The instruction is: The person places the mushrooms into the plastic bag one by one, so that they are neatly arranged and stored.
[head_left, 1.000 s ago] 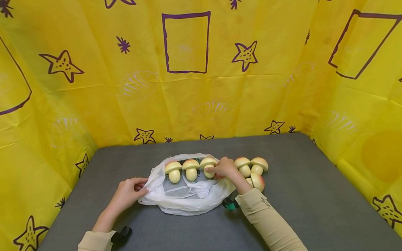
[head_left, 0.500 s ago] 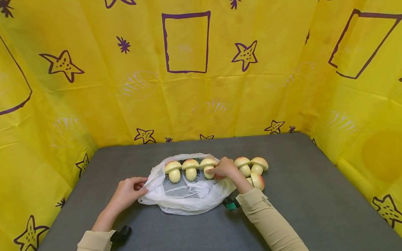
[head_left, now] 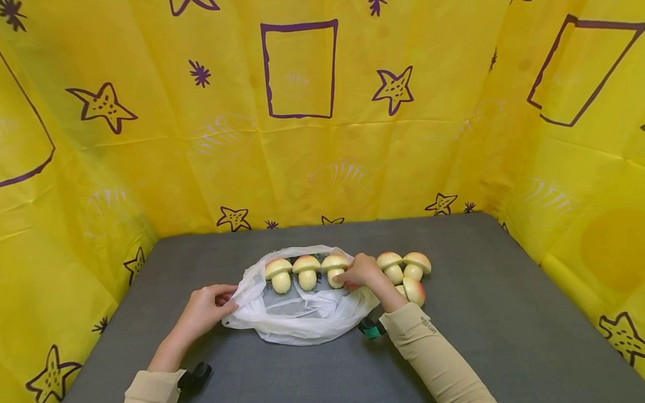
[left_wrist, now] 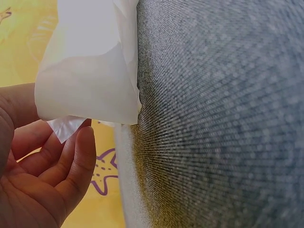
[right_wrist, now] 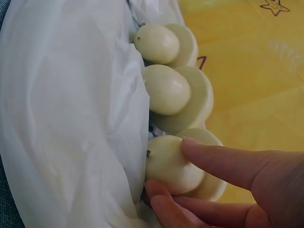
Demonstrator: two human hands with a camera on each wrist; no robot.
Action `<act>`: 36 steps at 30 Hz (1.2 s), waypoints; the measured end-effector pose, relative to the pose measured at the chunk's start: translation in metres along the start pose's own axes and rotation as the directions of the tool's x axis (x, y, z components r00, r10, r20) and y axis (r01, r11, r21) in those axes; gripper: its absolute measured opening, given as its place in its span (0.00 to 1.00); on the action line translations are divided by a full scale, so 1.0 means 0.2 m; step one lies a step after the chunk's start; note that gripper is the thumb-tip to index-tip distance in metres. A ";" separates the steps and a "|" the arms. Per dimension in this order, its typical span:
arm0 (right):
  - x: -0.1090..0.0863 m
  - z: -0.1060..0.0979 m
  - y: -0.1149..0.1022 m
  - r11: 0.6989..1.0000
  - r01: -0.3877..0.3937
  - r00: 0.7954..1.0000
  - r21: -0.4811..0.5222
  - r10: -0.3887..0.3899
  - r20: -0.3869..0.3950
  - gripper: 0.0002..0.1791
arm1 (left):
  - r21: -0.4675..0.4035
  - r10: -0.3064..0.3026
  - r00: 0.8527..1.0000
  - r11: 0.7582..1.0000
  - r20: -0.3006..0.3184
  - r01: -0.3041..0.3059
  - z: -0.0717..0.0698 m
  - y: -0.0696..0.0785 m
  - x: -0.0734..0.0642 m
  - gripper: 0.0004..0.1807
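Little moved since earlier: left fingers (left_wrist: 80, 166) hold white bag (head_left: 308, 332); right fingers (right_wrist: 223, 164) grip rightmost mushroom (head_left: 333, 262) inside.

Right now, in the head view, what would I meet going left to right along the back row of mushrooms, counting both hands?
Left hand, first mushroom, second mushroom, third mushroom, right hand, fourth mushroom, fifth mushroom.
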State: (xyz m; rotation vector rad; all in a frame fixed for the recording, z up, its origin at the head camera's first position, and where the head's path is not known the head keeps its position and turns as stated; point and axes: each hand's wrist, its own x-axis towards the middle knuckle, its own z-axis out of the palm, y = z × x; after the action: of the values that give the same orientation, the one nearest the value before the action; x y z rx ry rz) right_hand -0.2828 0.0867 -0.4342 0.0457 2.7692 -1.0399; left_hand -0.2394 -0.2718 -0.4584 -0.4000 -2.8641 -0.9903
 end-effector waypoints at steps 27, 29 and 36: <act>-0.14 -0.16 0.02 0.982 0.052 0.999 0.182 -0.050 -0.016 0.16 | 0.006 0.031 0.999 1.000 -0.025 -0.031 0.01 0.00 0.00 0.18; -0.15 -0.18 0.02 0.982 0.058 0.998 0.182 -0.054 -0.027 0.16 | 0.005 0.031 0.999 1.000 -0.027 -0.031 0.01 0.00 0.00 0.18; -0.19 -0.23 0.05 0.982 0.052 0.998 0.180 -0.045 -0.038 0.19 | 0.007 0.032 0.999 0.999 -0.021 -0.032 0.01 0.00 0.00 0.18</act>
State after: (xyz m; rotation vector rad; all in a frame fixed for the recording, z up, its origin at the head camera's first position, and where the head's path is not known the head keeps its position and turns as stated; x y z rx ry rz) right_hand -0.2511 0.1253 -0.3990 0.0208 2.7096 -1.3133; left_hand -0.2392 -0.2702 -0.4599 -0.4308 -2.8326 -0.9730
